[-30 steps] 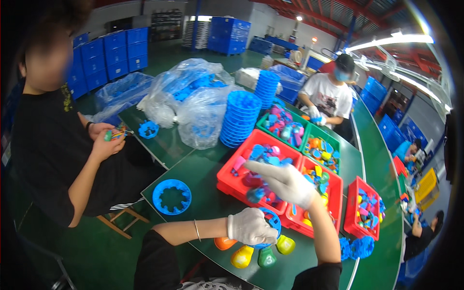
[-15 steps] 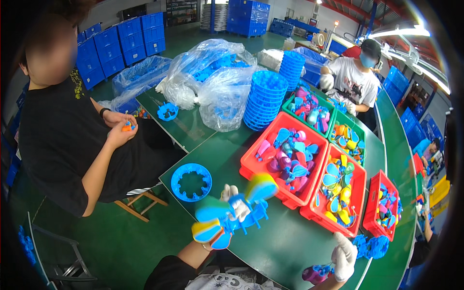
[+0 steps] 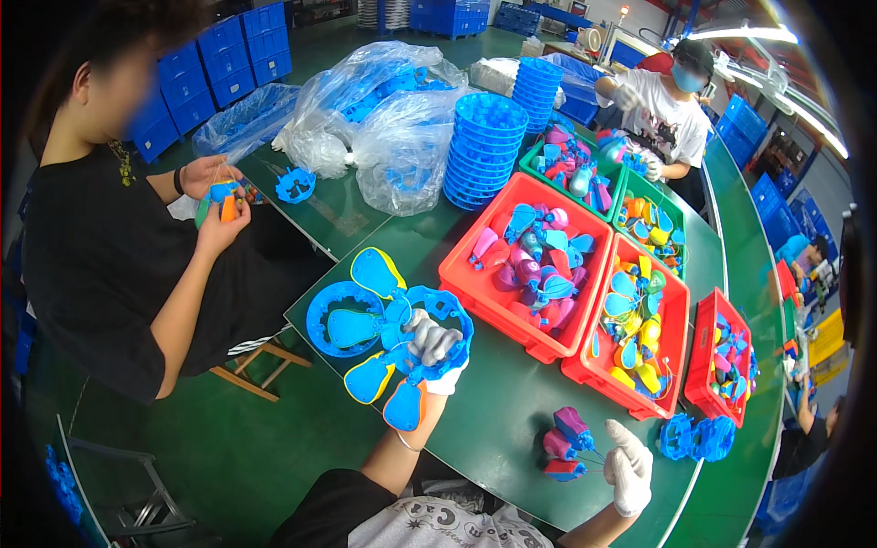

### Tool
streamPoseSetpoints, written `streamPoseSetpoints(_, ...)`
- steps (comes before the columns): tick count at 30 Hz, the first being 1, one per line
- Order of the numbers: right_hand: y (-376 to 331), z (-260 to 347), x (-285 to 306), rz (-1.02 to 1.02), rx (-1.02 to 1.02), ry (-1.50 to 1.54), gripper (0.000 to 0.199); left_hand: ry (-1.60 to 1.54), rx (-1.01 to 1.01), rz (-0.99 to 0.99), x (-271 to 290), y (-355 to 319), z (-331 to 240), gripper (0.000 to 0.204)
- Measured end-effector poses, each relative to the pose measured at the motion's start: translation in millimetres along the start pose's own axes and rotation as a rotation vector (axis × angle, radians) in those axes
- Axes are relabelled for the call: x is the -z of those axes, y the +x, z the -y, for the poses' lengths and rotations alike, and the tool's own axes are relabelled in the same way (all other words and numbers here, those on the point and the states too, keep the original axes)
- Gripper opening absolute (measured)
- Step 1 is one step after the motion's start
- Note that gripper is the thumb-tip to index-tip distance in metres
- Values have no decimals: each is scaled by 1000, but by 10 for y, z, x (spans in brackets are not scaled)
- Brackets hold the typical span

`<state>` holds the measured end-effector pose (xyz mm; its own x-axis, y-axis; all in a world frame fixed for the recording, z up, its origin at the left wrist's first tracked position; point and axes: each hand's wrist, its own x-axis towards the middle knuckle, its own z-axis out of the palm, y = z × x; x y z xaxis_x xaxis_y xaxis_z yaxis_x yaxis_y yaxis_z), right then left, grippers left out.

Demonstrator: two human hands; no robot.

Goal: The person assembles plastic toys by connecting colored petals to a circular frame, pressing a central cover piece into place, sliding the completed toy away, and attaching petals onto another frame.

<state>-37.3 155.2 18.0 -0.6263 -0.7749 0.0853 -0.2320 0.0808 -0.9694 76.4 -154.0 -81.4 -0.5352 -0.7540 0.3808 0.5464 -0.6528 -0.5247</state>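
In my gloved left hand [image 3: 431,338], closed fingers grip a blue plastic ring [image 3: 462,320]. Several teardrop-shaped plastic paddles [image 3: 358,327], blue with yellow, green or orange edges, fan out from its left side. They partly cover another blue ring [image 3: 320,315] lying on the table corner. My gloved right hand [image 3: 630,470] is at the lower right, its index finger raised and its other fingers closed on thin cords. On these cords, purple, red and blue plastic pieces [image 3: 568,443] extend left over the table.
Red bins [image 3: 512,321] and green bins [image 3: 607,208] of coloured pieces stand ahead on the green table. Stacked blue rings [image 3: 484,151] and a clear bag [image 3: 402,155] of blue parts are behind. One co-worker [image 3: 119,265] handles small parts at left; another [image 3: 671,119] works beyond the bins.
My left hand has turned the ring and its paddles toward me, over the lying ring. My right hand has shifted slightly left, and its corded pieces now spread out beside it.
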Motion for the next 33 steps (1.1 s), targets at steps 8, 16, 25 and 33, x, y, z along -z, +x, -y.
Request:
streamPoseSetpoints(8,457,325,-1021,230,-244,-241,65,434,121,308,-6,-165,587,15)
streamPoseSetpoints(16,571,-46,-936,115,-186,6,25,827,233,307,425,-712,204,32)
streamPoseSetpoints(25,935,-289,-863,279,-91,-871,21,2660,510,1032,-71,-451,-417,12)
streamPoseSetpoints(33,971,-283,-891,257,-163,-748,24,2861,467,937,-168,-462,-517,50)
